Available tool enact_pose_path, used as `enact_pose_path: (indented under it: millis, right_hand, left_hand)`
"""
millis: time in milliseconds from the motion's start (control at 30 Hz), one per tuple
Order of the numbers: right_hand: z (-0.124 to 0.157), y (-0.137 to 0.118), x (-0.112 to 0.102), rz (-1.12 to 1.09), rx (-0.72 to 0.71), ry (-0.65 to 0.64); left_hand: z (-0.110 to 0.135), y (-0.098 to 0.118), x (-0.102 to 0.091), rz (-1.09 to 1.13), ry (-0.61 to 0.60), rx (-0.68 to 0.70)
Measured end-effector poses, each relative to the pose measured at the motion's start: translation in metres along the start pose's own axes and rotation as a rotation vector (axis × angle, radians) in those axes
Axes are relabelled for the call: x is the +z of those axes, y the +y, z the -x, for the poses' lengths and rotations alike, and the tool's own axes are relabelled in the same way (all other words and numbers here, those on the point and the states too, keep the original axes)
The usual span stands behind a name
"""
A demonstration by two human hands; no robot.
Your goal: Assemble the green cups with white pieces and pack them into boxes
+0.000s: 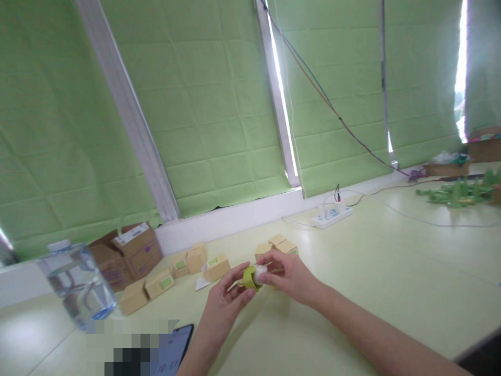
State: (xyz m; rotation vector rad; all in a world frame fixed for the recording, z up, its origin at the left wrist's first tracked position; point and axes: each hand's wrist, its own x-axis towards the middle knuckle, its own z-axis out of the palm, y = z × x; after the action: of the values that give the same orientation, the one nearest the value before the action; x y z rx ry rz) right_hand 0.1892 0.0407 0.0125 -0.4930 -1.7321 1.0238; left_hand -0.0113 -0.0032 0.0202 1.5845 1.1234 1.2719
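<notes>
My left hand (224,300) and my right hand (287,274) meet above the pale table (352,271). Together they grip a small yellow-green round piece (249,278) with a white part (260,271) at its right end. The left fingers pinch the green piece from below. The right fingers close over the white part. What the item is I cannot tell; it is partly hidden by the fingers. Several small tan boxes (215,267) with green labels lie on the table just behind my hands.
A clear water bottle (80,284) stands at the left. A dark phone (172,350) lies near the front edge. Brown cartons (135,253) sit by the wall. A white power strip (332,215) with cables lies farther back. Green clutter (457,193) is at far right.
</notes>
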Motion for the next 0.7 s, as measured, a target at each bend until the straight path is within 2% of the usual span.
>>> enact_pose_path:
  millis: [267, 433, 567, 700]
  right_hand:
    - [-0.001, 0.006, 0.006, 0.017, 0.037, 0.038]
    - [0.0, 0.006, 0.01, 0.054, -0.059, 0.045]
    - [0.0, 0.006, 0.01, 0.088, -0.048, 0.04]
    - [-0.002, 0.005, 0.007, 0.111, -0.059, 0.063]
  left_hand:
    - [-0.002, -0.01, -0.002, 0.01, 0.009, 0.023]
    - [-0.003, -0.013, 0.0, 0.022, -0.016, 0.04]
    - [-0.003, -0.015, 0.001, 0.03, -0.046, 0.041]
    - [-0.005, -0.013, 0.001, -0.026, 0.023, 0.045]
